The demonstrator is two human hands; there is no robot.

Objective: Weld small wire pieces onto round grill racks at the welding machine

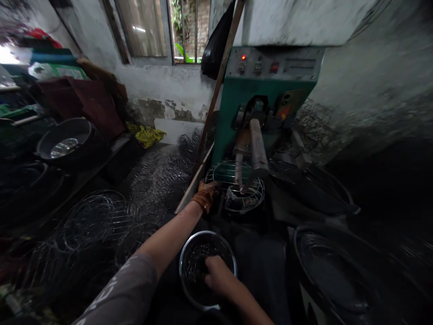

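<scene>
My left hand, in a worn brown glove, grips the rim of a round wire fan guard that sits under the metal arm of a green machine. My right hand is bare and reaches down into a steel bowl of small dark metal pieces close to me. Its fingers are curled among the pieces, and I cannot make out what they pinch.
Stacks of wire guards fill the floor at left. Dark round tubs stand at right. A black basin sits on a left bench. A wooden stick leans beside the machine under a window.
</scene>
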